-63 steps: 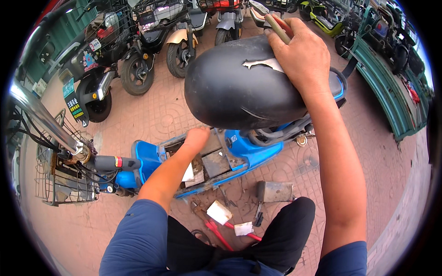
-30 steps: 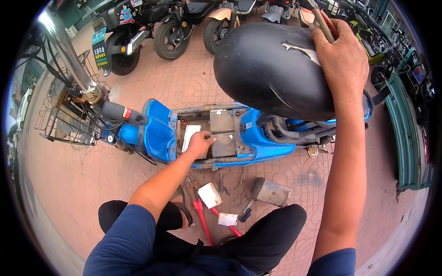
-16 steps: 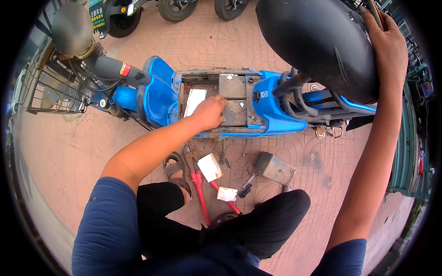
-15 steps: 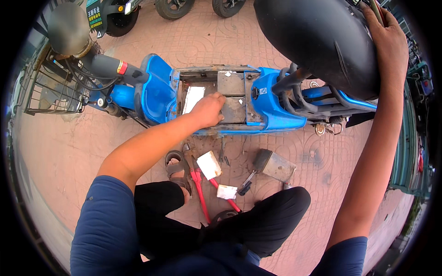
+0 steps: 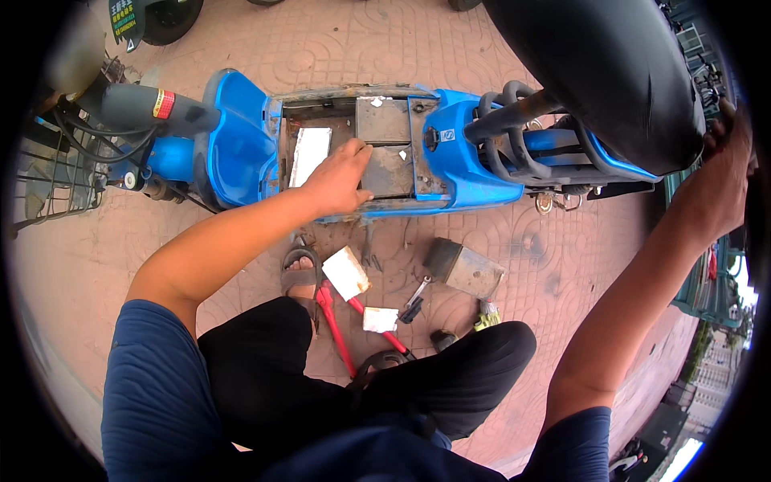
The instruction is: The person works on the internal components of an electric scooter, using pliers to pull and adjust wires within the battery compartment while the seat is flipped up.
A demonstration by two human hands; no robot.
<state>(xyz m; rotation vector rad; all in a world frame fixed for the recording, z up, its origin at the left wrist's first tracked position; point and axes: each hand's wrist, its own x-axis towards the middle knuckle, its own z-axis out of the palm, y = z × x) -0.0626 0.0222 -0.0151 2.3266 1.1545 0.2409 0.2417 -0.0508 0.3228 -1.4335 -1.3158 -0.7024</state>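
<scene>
A blue electric scooter [image 5: 474, 189] stands crosswise before me, its footboard compartment [image 5: 344, 116] uncovered. Inside lie two grey box-shaped batteries [image 5: 391, 120] and a white foam slab [image 5: 310, 157]. My left hand [image 5: 341, 173] closes over the left end of the nearer battery [image 5: 393, 178], fingers on its far side and thumb toward me. At the far right, my right hand [image 5: 723, 173] is beside the rear end of the tilted-up black saddle [image 5: 602, 72]. Its fingers are in shadow, so their grip is unclear.
On the paving by my feet lie red-handled bolt cutters [image 5: 338, 333], two white foam pieces [image 5: 347, 273], a ratchet wrench [image 5: 416, 297] and another grey battery [image 5: 474, 269]. A green tool [image 5: 487, 315] shows beside my right knee. The scooter's wire basket [image 5: 48, 181] is at left.
The view has shifted, so the scooter sits further left and higher. My right hand has come down from the top of the saddle to beside its rear end. My left hand stays at the battery.
</scene>
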